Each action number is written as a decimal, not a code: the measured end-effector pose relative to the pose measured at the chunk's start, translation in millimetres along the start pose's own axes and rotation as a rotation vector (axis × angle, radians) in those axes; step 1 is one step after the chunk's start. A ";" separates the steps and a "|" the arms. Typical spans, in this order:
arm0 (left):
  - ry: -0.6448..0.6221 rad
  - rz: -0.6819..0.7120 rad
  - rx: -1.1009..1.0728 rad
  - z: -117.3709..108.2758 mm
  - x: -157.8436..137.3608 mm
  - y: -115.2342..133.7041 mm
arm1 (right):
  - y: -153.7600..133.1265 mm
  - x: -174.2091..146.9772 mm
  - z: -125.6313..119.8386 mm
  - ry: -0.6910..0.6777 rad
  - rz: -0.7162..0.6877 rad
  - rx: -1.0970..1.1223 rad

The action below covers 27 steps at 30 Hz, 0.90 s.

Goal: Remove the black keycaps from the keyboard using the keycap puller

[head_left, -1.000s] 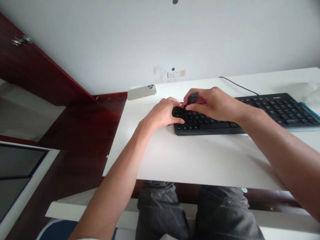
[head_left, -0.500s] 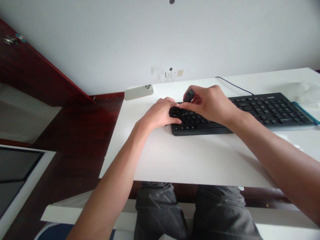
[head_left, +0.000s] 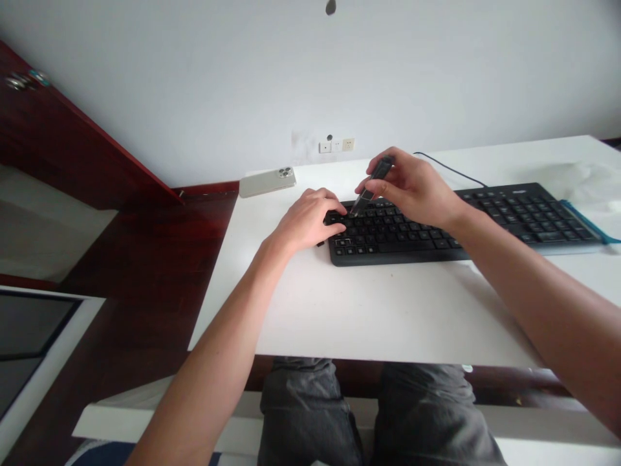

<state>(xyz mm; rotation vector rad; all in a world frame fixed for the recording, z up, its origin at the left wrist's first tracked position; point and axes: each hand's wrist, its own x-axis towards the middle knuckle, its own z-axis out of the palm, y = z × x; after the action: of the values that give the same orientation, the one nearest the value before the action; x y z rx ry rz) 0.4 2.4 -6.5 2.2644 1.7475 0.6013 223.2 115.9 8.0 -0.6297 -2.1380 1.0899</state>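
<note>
A black keyboard (head_left: 402,249) lies on the white table in front of me. My left hand (head_left: 310,217) rests over its left end, thumb and forefinger apart on the keys; its other fingertips are partly hidden. In my right hand (head_left: 412,184) is a slim black pen-shaped tool (head_left: 380,173), tilted, with its narrow tip down at the upper left keys close to my left forefinger. Whether the tip presses on a key or sits between keys, I cannot tell. A small dark piece (head_left: 320,244) lies beside the keyboard's left edge, under my left hand.
A phone (head_left: 266,183) lies at the table's back left corner. The keyboard's cable (head_left: 451,168) runs toward the back. At the right are a blue strip (head_left: 589,222) and a crumpled whitish translucent thing (head_left: 587,184). Wall sockets (head_left: 336,146) sit behind the white table (head_left: 339,317).
My right hand has shifted slightly right and up, and the tool now leans more, showing its shaft and tip. My left hand stays at the keyboard's left end.
</note>
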 end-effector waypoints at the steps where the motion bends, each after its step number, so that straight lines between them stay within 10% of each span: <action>1: 0.011 0.002 0.010 1.4 0.7 0.0 | 1.3 0.3 0.8 -0.004 0.000 0.016; 27: 0.070 -0.146 -0.086 10.0 2.9 7.1 | -4.0 -3.4 1.7 -0.015 0.038 -0.121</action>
<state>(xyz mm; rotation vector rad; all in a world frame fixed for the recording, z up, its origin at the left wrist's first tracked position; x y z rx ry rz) 11.7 4.0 -12.0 2.0608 1.8619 0.7191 223.8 110.6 9.5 -0.7229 -2.2259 0.9929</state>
